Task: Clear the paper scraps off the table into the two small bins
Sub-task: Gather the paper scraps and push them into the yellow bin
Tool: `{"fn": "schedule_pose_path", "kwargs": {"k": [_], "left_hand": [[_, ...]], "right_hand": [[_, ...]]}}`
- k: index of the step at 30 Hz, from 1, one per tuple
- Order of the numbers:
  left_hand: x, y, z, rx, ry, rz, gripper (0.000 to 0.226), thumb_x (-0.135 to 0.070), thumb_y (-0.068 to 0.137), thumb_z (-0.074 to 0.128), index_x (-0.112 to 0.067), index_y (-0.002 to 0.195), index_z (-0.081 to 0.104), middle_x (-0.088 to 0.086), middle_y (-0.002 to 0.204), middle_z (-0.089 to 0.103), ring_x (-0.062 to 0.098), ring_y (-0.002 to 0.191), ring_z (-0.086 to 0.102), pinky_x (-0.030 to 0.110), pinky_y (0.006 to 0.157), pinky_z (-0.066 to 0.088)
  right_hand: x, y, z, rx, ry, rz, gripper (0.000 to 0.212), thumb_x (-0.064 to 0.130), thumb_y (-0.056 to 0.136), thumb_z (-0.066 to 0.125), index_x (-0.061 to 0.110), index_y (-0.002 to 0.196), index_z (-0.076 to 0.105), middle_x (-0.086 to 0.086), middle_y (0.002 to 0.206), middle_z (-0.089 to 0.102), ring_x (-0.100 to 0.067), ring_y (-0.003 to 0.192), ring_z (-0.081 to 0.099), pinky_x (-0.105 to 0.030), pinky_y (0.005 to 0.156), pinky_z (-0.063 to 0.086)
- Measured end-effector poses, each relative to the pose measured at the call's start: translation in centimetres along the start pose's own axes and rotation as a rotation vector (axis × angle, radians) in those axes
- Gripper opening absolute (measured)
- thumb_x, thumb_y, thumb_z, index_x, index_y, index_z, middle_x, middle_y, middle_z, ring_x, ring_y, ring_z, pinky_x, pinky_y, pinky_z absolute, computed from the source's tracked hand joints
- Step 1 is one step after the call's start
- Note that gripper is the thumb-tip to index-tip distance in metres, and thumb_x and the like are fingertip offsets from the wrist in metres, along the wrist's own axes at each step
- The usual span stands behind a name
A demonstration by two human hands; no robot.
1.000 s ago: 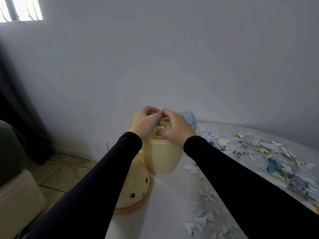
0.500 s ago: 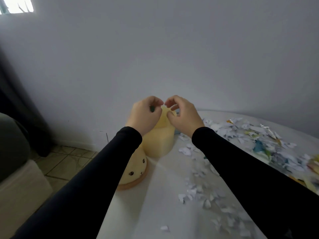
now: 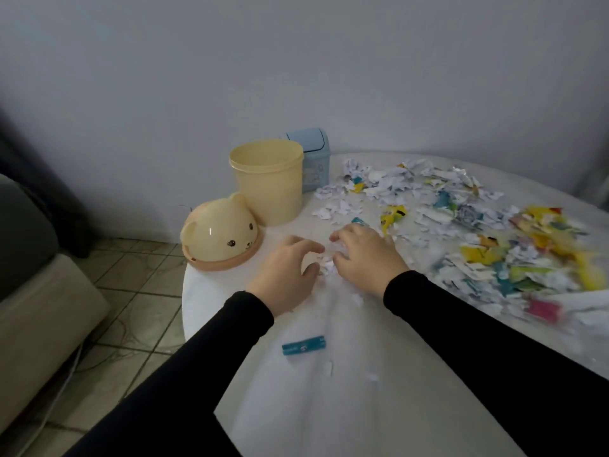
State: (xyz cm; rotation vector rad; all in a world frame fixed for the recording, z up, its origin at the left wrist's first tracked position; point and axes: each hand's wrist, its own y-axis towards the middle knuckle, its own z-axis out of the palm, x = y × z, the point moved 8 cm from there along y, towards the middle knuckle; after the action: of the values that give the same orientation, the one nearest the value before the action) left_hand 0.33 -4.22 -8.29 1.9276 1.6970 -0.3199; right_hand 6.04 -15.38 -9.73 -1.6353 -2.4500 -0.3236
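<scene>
a: both hands dropped from above the yellow bin (image 3: 267,179) to the table (image 3: 296,407) since the earlier frame.
b: state?
a: left hand (image 3: 285,275) and right hand (image 3: 364,258) close together, fingers curled loosely round small white scraps (image 3: 326,267); firm grip, cannot tell.
b: the rest?
a: paper scraps (image 3: 461,225) heaped right; blue bin (image 3: 311,158) behind the yellow bin, bear lid (image 3: 219,234) beside it.

Home room, sofa (image 3: 29,291), tiled floor (image 3: 131,291), round table (image 3: 296,407)
</scene>
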Motion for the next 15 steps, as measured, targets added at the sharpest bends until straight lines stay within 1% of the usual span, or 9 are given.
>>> {"fn": "schedule_pose_path", "kwargs": {"k": [1, 2, 3, 5, 7, 8, 10, 13, 15], "left_hand": [[0.2, -0.9, 0.2, 0.017, 0.056, -0.018, 0.043, -0.034, 0.091, 0.055, -0.023, 0.133, 0.049, 0.003, 0.137, 0.044, 0.019, 0.121, 0.046, 0.012, 0.094, 0.029], [0.4, -1.9, 0.6, 0.059, 0.133, -0.062, 0.059, -0.05, 0.088, 0.052, -0.026, 0.14, 0.038, 0.004, 0.147, 0.033, 0.023, 0.134, 0.034, 0.024, 0.105, 0.026], [0.7, -3.0, 1.4, 0.125, 0.216, -0.123, 0.075, -0.063, 0.084, 0.047, -0.03, 0.146, 0.024, 0.004, 0.155, 0.018, 0.025, 0.142, 0.02, 0.036, 0.112, 0.02], [0.9, -5.3, 3.6, 0.286, 0.34, -0.208, 0.092, -0.079, 0.077, 0.035, -0.037, 0.149, -0.003, 0.0, 0.159, -0.01, 0.025, 0.147, -0.006, 0.05, 0.115, 0.008], [1.0, -6.4, 5.4, 0.358, 0.377, -0.239, 0.09, -0.081, 0.078, 0.026, -0.038, 0.148, -0.012, 0.0, 0.158, -0.019, 0.026, 0.145, -0.016, 0.053, 0.114, 0.0], [1.2, -6.2, 5.6, 0.337, 0.373, -0.242, 0.086, -0.078, 0.081, 0.024, -0.037, 0.148, -0.009, 0.0, 0.158, -0.016, 0.027, 0.146, -0.014, 0.053, 0.113, -0.001], [1.2, -5.2, 5.3, 0.255, 0.375, -0.213, 0.074, -0.071, 0.087, 0.024, -0.035, 0.149, 0.007, 0.003, 0.159, 0.001, 0.031, 0.145, -0.001, 0.054, 0.113, 0.006], [0.0, -4.4, 3.9, 0.133, 0.404, -0.116, 0.052, -0.058, 0.093, 0.028, -0.032, 0.138, 0.035, 0.003, 0.148, 0.031, 0.028, 0.134, 0.027, 0.047, 0.105, 0.022], [-0.1, -4.7, 2.9, 0.075, 0.33, -0.166, 0.047, -0.051, 0.096, 0.029, -0.029, 0.136, 0.039, 0.001, 0.148, 0.032, 0.024, 0.134, 0.029, 0.045, 0.104, 0.022]], "right_hand": [[0.1, -0.8, 0.5, 0.008, -0.009, -0.02, 0.045, 0.034, 0.095, 0.039, 0.029, 0.139, 0.04, 0.001, 0.151, 0.031, -0.022, 0.141, 0.024, -0.048, 0.11, 0.02], [0.3, -1.6, 1.2, 0.03, -0.003, -0.038, 0.047, 0.037, 0.097, 0.037, 0.031, 0.143, 0.034, 0.003, 0.156, 0.022, -0.022, 0.144, 0.016, -0.051, 0.112, 0.015], [0.4, -2.0, 1.9, 0.063, -0.003, -0.048, 0.049, 0.039, 0.098, 0.035, 0.034, 0.146, 0.029, 0.004, 0.158, 0.015, -0.023, 0.146, 0.009, -0.054, 0.112, 0.012], [0.1, -2.6, 3.2, 0.144, -0.052, -0.04, 0.051, 0.042, 0.099, 0.029, 0.038, 0.149, 0.019, 0.006, 0.16, 0.005, -0.025, 0.147, 0.003, -0.058, 0.111, 0.01], [-0.6, -2.7, 3.9, 0.195, -0.095, -0.01, 0.05, 0.042, 0.101, 0.023, 0.037, 0.15, 0.014, 0.006, 0.161, 0.004, -0.024, 0.147, 0.004, -0.059, 0.111, 0.011], [-0.9, -2.6, 3.9, 0.192, -0.101, 0.002, 0.049, 0.04, 0.102, 0.021, 0.034, 0.15, 0.015, 0.007, 0.16, 0.006, -0.023, 0.147, 0.006, -0.059, 0.111, 0.012], [-1.3, -2.7, 3.3, 0.134, -0.118, 0.021, 0.045, 0.03, 0.103, 0.023, 0.029, 0.147, 0.026, 0.005, 0.157, 0.02, -0.022, 0.144, 0.018, -0.056, 0.109, 0.021], [-1.6, -3.6, 1.5, 0.005, -0.173, 0.06, 0.037, 0.02, 0.097, 0.035, 0.023, 0.131, 0.051, 0.001, 0.136, 0.049, -0.024, 0.125, 0.044, -0.047, 0.098, 0.035], [-1.5, -5.0, 0.1, -0.055, -0.186, 0.096, 0.035, 0.022, 0.095, 0.038, 0.021, 0.125, 0.055, 0.002, 0.131, 0.051, -0.026, 0.124, 0.043, -0.047, 0.097, 0.034]]}}
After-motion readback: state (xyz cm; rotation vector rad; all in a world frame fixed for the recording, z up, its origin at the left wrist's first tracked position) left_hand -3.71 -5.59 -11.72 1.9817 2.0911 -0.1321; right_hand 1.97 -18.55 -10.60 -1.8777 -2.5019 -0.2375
